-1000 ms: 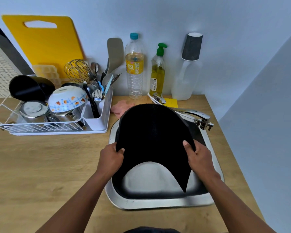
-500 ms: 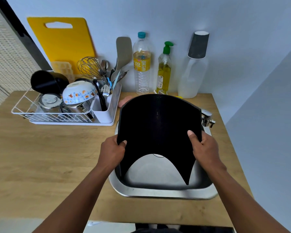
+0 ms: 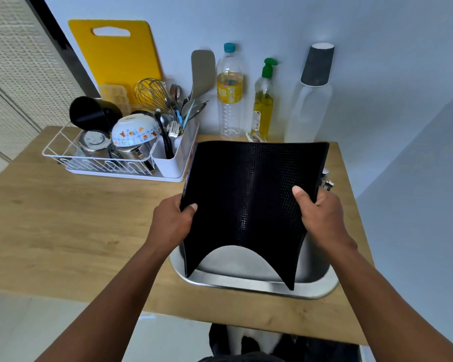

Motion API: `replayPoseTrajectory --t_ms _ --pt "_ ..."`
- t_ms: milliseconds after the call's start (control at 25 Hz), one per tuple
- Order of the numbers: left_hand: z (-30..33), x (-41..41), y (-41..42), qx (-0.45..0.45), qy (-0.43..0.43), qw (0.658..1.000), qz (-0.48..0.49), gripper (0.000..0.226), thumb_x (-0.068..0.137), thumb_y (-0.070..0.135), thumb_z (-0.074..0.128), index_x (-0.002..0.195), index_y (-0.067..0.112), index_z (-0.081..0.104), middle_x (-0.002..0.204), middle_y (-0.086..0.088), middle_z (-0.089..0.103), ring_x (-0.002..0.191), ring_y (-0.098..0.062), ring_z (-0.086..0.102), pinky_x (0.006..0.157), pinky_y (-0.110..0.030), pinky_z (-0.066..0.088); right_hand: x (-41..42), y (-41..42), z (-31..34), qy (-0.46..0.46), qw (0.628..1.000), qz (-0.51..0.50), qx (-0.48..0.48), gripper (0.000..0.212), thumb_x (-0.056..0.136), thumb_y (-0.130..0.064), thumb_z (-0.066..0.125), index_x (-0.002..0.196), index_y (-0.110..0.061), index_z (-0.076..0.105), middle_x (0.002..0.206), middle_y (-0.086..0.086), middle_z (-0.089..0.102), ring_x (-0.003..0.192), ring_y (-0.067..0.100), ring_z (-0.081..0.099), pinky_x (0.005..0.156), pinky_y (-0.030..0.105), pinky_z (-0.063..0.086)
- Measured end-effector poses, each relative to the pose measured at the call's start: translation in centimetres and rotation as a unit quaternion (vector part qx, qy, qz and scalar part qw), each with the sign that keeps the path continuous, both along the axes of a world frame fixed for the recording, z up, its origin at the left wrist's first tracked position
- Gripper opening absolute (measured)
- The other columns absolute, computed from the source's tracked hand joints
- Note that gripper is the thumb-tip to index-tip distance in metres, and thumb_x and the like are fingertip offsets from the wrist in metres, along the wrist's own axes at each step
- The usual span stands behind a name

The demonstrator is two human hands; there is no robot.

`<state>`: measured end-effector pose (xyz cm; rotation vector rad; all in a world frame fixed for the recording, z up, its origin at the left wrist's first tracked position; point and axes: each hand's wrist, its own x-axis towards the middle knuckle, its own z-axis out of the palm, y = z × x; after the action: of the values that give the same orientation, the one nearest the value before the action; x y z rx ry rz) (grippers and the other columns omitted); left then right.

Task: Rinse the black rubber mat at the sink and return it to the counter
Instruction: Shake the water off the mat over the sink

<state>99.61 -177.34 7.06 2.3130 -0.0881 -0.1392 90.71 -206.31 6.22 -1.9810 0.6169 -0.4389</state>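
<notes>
Fingers of both hands are curling round the side edges of the black rubber mat, thumbs lying on its near face and the other fingers hidden behind it. The left hand is gripping the mat's edge at 9 o'clock, the right hand at 3 o'clock. The mat is hanging upright over the steel sink, its dotted surface facing the camera, its lower edge arching upward in the middle while two pointed corners are dangling down toward the sink's front rim; whether they are touching the steel cannot be told. The tip of the tap is peeking out just past the mat's right edge.

On the wooden counter, at 10 o'clock from the mat, a white dish rack is holding a black cup, a patterned bowl, steel containers and a caddy of utensils with a whisk. A yellow cutting board is leaning on the wall behind the rack. At 12 o'clock a clear water bottle, a green-pump soap bottle and a tall clear bottle with a grey cap are standing in a row along the wall.
</notes>
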Motion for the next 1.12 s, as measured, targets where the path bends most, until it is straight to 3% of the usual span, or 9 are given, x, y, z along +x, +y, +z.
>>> replayPoseTrajectory --t_ms 120,240,320,480,640,720,880,960,1120 --pt "0.5 -0.1 0.5 0.011 -0.007 1.0 0.005 0.013 0.095 0.022 0.062 0.098 0.016 0.074 0.085 0.002 0.074 0.08 -0.014 0.068 0.069 -0.031 0.051 0.5 -0.9 0.4 0.034 0.999 0.026 -0.017 0.03 0.099 -0.037 0.065 0.073 -0.024 0.065 0.074 -0.008 0.07 0.075 0.012 0.069 0.062 0.025 0.048" --pt "0.9 -0.2 1.0 0.037 0.0 0.999 0.014 0.019 0.097 0.025 0.061 0.104 0.013 0.074 0.092 -0.004 0.075 0.085 -0.022 0.068 0.073 -0.034 0.054 0.7 -1.8 0.3 0.08 0.992 0.074 -0.062 0.037 0.099 -0.033 0.065 0.064 -0.026 0.056 0.065 -0.015 0.061 0.058 -0.006 0.061 0.047 0.009 0.036" --pt "1.0 -0.3 1.4 0.035 0.002 0.999 0.027 0.018 0.097 0.027 0.061 0.102 0.014 0.073 0.092 -0.002 0.074 0.085 -0.02 0.068 0.067 -0.03 0.049 0.8 -2.5 0.2 0.092 0.99 0.091 -0.058 0.036 0.099 -0.032 0.066 0.065 -0.022 0.059 0.066 -0.012 0.064 0.059 -0.002 0.062 0.049 0.014 0.039" --pt "1.5 -0.7 2.7 0.028 -0.004 0.998 0.061 0.018 0.096 0.029 0.063 0.095 0.014 0.072 0.089 -0.001 0.073 0.082 -0.02 0.068 0.068 -0.032 0.051 1.4 -3.3 0.9 0.098 0.989 0.107 -0.019 0.027 0.097 -0.033 0.067 0.088 -0.009 0.074 0.086 0.008 0.078 0.081 0.028 0.074 0.069 0.038 0.058" --pt "2.2 -1.8 4.8 0.011 0.002 0.996 0.092 0.02 0.094 0.028 0.065 0.083 0.013 0.072 0.083 -0.002 0.073 0.076 -0.021 0.069 0.068 -0.034 0.053 2.4 -2.4 1.8 0.114 0.984 0.136 0.026 0.027 0.097 -0.029 0.071 0.097 -0.003 0.075 0.093 0.019 0.08 0.082 0.037 0.078 0.07 0.049 0.063" --pt "2.6 -2.7 6.5 -0.022 0.02 0.993 0.114 0.021 0.093 0.028 0.067 0.077 0.014 0.072 0.078 -0.001 0.074 0.073 -0.021 0.072 0.062 -0.03 0.051 3.0 -1.1 1.9 0.134 0.976 0.158 0.063 0.023 0.096 -0.025 0.073 0.1 -0.003 0.076 0.091 0.016 0.08 0.078 0.032 0.079 0.068 0.047 0.064" --pt "2.9 -5.2 11.3 -0.082 0.058 0.981 0.166 0.018 0.092 0.025 0.07 0.082 0.011 0.077 0.082 -0.007 0.077 0.076 -0.026 0.075 0.065 -0.034 0.057 3.4 2.9 1.7 0.185 0.944 0.224 0.155 0.021 0.089 -0.017 0.081 0.104 -0.004 0.074 0.074 0.003 0.081 0.059 0.012 0.076 0.047 0.025 0.056" --pt "2.9 -6.8 14.5 -0.096 0.062 0.974 0.198 0.019 0.093 0.023 0.07 0.086 0.007 0.077 0.086 -0.011 0.078 0.08 -0.029 0.076 0.072 -0.042 0.062 3.5 5.8 1.5 0.182 0.937 0.25 0.163 0.021 0.087 -0.012 0.082 0.105 -0.005 0.074 0.089 0.01 0.082 0.07 0.018 0.079 0.058 0.031 0.062" --pt "3.1 -10.6 22.1 -0.143 0.06 0.951 0.266 0.015 0.092 0.021 0.07 0.086 0.01 0.077 0.083 -0.008 0.079 0.077 -0.027 0.077 0.064 -0.033 0.058 3.4 13.0 0.9 0.142 0.948 0.252 0.131 0.017 0.093 -0.014 0.076 0.109 -0.007 0.075 0.103 0.013 0.08 0.089 0.029 0.078 0.086 0.047 0.063"
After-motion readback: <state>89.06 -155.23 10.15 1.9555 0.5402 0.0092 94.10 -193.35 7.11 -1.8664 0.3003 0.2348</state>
